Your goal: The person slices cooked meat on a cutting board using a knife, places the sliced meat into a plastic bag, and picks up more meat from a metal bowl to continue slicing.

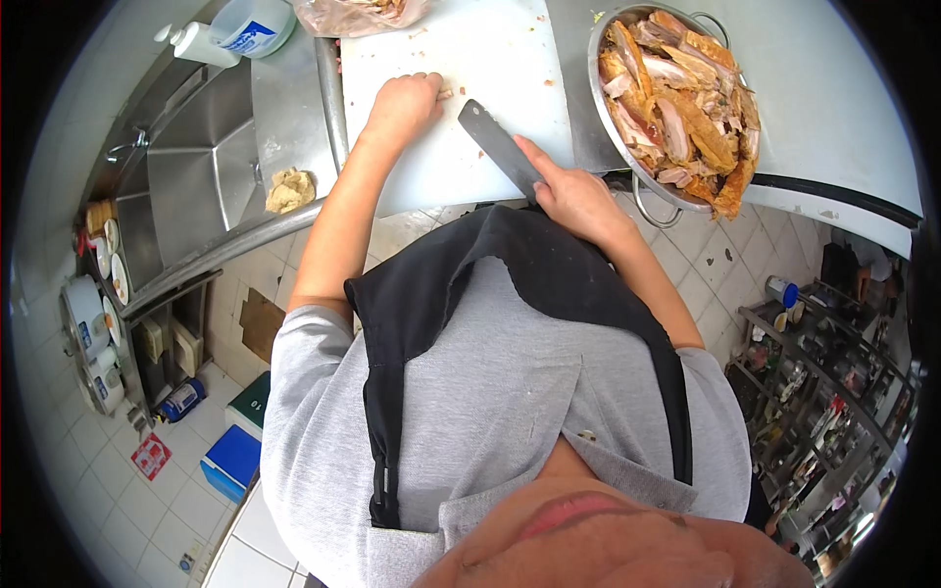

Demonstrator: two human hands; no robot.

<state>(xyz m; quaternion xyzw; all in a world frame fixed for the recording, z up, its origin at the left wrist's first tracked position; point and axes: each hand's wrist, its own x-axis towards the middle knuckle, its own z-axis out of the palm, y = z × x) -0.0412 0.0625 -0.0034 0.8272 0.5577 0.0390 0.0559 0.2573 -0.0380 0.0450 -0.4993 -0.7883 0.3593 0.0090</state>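
Note:
My left hand (410, 101) rests on the white cutting board (507, 55), its fingers curled around a small pale piece (445, 94), perhaps meat. In my right hand (581, 198) is a dark-bladed cleaver (496, 143); the index finger lies along the blade and the handle is mostly hidden. The blade's far corner points at my left hand, a short gap apart. Small brown scraps dot the board. To the right stands a round steel pan (614, 128) heaped with browned, cooked meat pieces (684, 110).
A plastic bag (360, 16) of food lies at the board's far edge. Left is a steel sink (202, 169) with a crumpled tan cloth (291, 191) on its ledge. A pump bottle (198, 45) and a clear tub (253, 29) stand behind. Shelving (816, 367) is at right.

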